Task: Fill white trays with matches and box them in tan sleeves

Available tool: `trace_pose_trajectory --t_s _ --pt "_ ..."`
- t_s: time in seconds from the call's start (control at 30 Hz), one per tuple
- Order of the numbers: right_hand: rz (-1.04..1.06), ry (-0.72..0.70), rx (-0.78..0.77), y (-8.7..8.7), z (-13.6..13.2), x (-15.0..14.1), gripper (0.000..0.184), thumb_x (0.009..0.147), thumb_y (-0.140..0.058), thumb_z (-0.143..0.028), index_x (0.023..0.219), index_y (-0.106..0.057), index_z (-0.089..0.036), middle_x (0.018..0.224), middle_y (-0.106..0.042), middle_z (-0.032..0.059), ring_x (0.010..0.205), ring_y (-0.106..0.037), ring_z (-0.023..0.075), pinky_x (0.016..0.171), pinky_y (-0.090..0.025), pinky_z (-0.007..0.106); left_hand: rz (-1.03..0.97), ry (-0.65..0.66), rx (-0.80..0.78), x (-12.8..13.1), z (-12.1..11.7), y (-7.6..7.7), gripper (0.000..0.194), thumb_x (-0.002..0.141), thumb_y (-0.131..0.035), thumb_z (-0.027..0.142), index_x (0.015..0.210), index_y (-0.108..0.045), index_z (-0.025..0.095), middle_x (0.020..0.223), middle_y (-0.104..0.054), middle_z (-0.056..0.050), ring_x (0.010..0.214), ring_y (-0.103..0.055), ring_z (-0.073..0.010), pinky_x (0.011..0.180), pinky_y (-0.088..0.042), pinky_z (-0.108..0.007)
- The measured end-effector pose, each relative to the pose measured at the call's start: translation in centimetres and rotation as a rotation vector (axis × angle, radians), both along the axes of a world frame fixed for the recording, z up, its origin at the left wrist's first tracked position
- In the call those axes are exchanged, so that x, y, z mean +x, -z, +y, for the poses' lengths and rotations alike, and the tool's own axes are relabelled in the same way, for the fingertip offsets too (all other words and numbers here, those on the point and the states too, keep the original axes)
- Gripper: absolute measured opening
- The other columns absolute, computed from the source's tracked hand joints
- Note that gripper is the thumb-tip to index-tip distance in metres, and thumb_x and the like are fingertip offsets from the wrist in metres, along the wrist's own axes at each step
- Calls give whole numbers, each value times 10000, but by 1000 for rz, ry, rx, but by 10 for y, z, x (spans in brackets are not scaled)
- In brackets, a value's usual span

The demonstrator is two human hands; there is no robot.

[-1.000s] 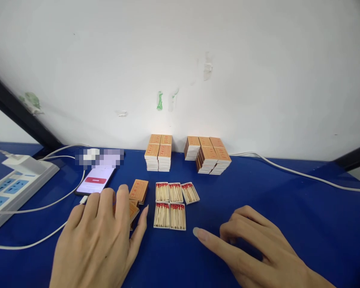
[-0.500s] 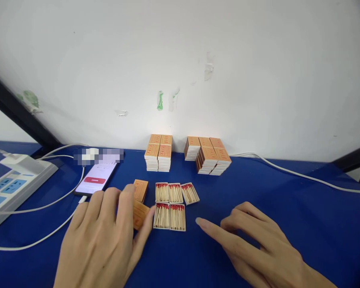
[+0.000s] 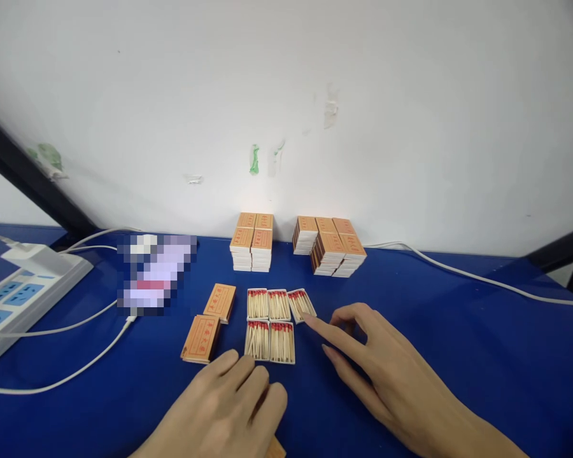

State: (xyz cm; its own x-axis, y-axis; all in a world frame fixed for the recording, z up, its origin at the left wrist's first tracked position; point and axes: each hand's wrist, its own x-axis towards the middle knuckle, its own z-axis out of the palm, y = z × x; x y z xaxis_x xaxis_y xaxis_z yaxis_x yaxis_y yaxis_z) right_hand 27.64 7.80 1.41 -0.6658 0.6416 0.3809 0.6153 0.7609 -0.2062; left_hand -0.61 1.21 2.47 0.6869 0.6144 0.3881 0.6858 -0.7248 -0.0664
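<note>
My left hand [image 3: 229, 404] is curled low at the front, fingers bent round an orange matchbox sleeve [image 3: 275, 449]; only a corner of it shows below the fingers. My right hand [image 3: 379, 366] has its fingers apart, and its index fingertip reaches the lower edge of a tilted matchbox tray [image 3: 302, 306]. That tray belongs to a cluster of several open matchbox trays [image 3: 282, 343] full of red-tipped matches. Left of them lie two small piles of orange matchbox sleeves, a rear pile [image 3: 220, 301] and a front pile [image 3: 201, 338].
Against the white wall stand two blocks of stacked matchboxes, a left block [image 3: 251, 245] and a right block [image 3: 332, 248]. A phone [image 3: 157, 273] lies at the left, beside a power strip [image 3: 28, 299] and white cables [image 3: 90, 381]. Everything rests on a blue table [image 3: 434, 286].
My left hand has left the sleeve piles and moved right and toward me with a matchbox sleeve. My right hand has moved so its index fingertip reaches the tilted tray.
</note>
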Motion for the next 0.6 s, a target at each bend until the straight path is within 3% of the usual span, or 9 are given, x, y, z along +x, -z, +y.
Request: trace_pose_trajectory --t_s 0.13,0.37,0.6 --pt "-8 -4 -12 2 1 -1 450 1170 -528 -206 1608 -620 -251 1239 -639 125 974 -708 220 807 -691 408 -42 -96 98 2 -3 3 744 1232 -185 477 813 -718 171 654 -663 -42 532 -643 -224 621 -514 -407" --pt "9 -3 -27 0 1 3 388 1166 -531 -191 1531 -649 -251 1227 -628 117 965 -694 213 793 -671 376 -55 -163 157 5 -1 11 881 1233 -79 582 809 -732 171 630 -671 -32 503 -660 -221 604 -526 -407" --pt "34 -16 29 -6 3 9 267 1138 -552 -138 1356 -686 -214 1155 -641 108 915 -656 219 777 -619 390 2 -37 -43 -2 -3 6 819 1228 -67 627 828 -651 216 635 -628 6 452 -593 -193 438 -394 -388"
